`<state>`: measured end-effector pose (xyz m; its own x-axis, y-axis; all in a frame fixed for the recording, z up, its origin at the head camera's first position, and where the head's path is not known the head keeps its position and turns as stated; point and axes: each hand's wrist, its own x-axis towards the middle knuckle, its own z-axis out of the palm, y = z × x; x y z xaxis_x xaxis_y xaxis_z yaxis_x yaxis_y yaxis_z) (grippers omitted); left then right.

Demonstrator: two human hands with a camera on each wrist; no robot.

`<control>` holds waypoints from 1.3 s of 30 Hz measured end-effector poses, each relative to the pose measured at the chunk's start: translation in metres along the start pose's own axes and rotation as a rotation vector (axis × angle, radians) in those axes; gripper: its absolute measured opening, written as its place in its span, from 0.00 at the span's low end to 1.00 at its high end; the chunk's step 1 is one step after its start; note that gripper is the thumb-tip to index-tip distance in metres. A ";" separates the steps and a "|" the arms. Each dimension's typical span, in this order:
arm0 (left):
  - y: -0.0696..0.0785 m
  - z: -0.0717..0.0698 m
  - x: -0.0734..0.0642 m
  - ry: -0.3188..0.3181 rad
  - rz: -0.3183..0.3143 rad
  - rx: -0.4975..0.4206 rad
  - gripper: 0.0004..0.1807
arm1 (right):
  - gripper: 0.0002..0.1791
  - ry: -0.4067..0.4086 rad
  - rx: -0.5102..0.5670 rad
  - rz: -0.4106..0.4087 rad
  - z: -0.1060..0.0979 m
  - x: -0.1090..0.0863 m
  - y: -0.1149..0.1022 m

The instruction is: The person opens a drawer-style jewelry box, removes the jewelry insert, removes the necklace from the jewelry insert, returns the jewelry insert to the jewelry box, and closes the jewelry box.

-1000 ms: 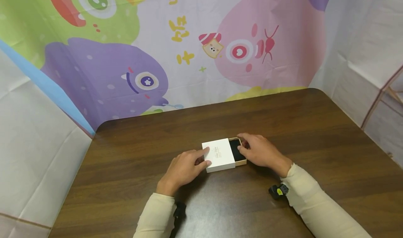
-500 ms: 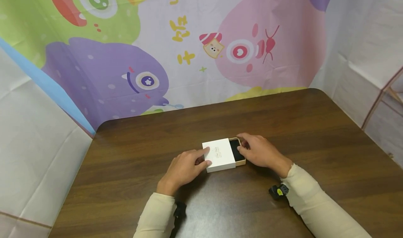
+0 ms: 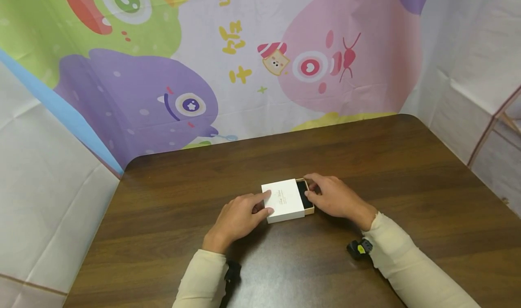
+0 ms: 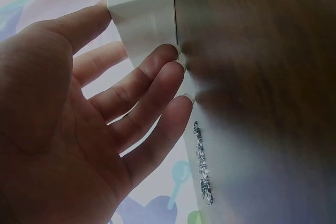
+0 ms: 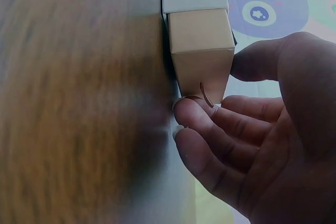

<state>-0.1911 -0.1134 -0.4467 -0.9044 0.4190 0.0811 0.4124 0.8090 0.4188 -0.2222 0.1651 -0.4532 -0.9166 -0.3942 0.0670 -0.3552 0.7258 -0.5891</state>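
Note:
A small white drawer box (image 3: 283,203) with printed lettering on its lid lies on the table. From its right end juts a tan inner drawer (image 3: 310,211) lined with black padding (image 3: 303,195). My left hand (image 3: 237,215) holds the sleeve's left end, index finger and thumb on the top edge. My right hand (image 3: 338,196) is at the drawer's outer end, thumb on its edge and fingers bent around the end. A thin brown ribbon pull (image 5: 205,94) hangs from that end in the right wrist view, beside the fingertips.
The dark wood table (image 3: 195,181) spreads out around the box. Behind it hangs a cartoon-print cloth (image 3: 252,109), and pale cloth panels (image 3: 460,73) flank both sides. A small black wrist camera (image 3: 358,248) sits at the right sleeve.
The drawer has slid a little to the left into the white sleeve, and my right hand has moved left with it. My left hand and the sleeve have stayed put.

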 end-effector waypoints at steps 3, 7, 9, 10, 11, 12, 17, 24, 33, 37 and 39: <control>0.000 0.000 0.000 0.001 0.000 -0.001 0.27 | 0.26 0.003 -0.001 -0.008 0.000 0.000 0.000; 0.000 0.000 0.001 -0.001 -0.005 -0.001 0.27 | 0.25 0.011 -0.005 -0.024 0.001 0.001 0.001; 0.001 0.000 0.001 -0.002 -0.006 -0.003 0.27 | 0.25 0.011 -0.003 -0.028 0.001 0.001 0.001; 0.001 0.000 0.001 -0.003 -0.007 -0.005 0.27 | 0.25 0.010 -0.004 -0.029 0.002 0.001 0.001; 0.001 0.000 0.001 -0.004 -0.008 -0.007 0.27 | 0.25 0.011 -0.003 -0.029 0.002 0.001 0.001; 0.001 0.000 0.001 -0.005 -0.009 -0.008 0.27 | 0.25 0.010 -0.003 -0.029 0.002 0.001 0.001; 0.000 0.000 0.001 -0.005 -0.007 -0.011 0.27 | 0.24 0.010 0.001 -0.029 0.004 0.001 0.001; 0.000 0.000 0.000 -0.004 -0.006 -0.016 0.27 | 0.25 -0.002 0.011 -0.019 0.004 0.000 -0.001; -0.001 0.000 0.001 -0.004 -0.009 -0.011 0.27 | 0.24 0.002 0.010 -0.034 0.004 -0.001 -0.003; -0.001 0.000 0.001 -0.005 -0.009 -0.007 0.27 | 0.24 0.006 0.005 -0.048 0.005 -0.001 -0.003; -0.001 0.000 0.000 -0.007 -0.009 -0.007 0.27 | 0.24 0.005 0.006 -0.046 0.005 -0.001 -0.003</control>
<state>-0.1917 -0.1137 -0.4470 -0.9071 0.4149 0.0708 0.4037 0.8097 0.4259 -0.2194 0.1603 -0.4555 -0.9002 -0.4243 0.0979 -0.3957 0.7035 -0.5904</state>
